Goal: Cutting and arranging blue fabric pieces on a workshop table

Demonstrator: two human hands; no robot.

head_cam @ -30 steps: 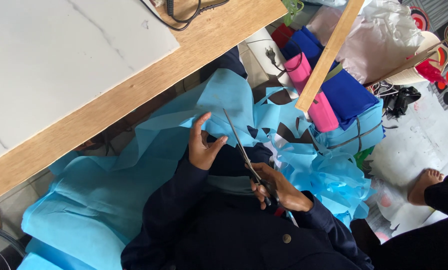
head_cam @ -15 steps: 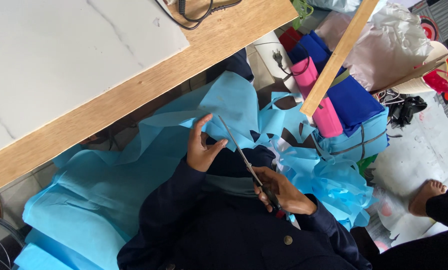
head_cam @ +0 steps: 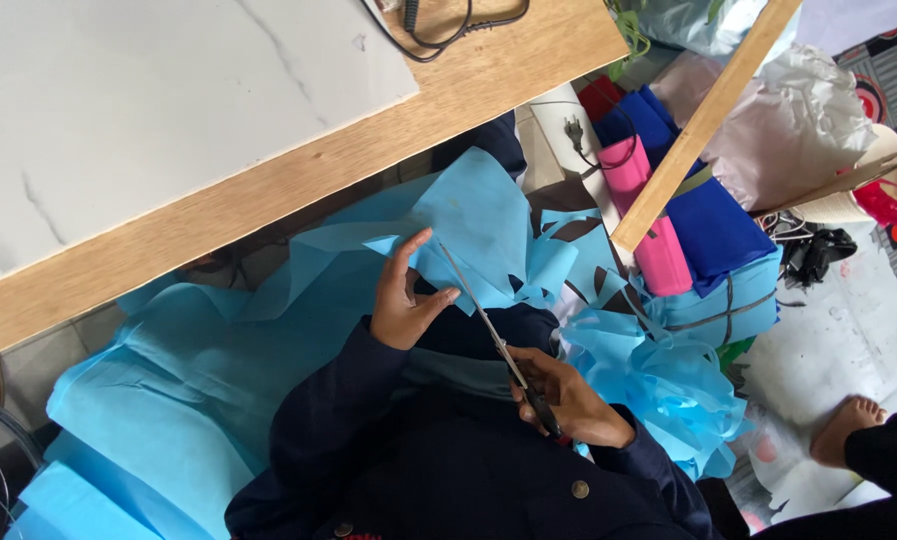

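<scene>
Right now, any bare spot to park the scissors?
Free: the white panel, bordered by the wooden edge, cable at its far corner. Crowded: the lap under light blue fabric, and fabric rolls and scraps beside the right hand holding the scissors.

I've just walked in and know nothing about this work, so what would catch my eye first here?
Most striking is the light blue fabric spilling across the person's lap and the floor below the wooden table edge. At the centre the left hand holds a piece of it while the right hand works long scissors into it. To the right sit pink and dark blue fabric rolls.
</scene>
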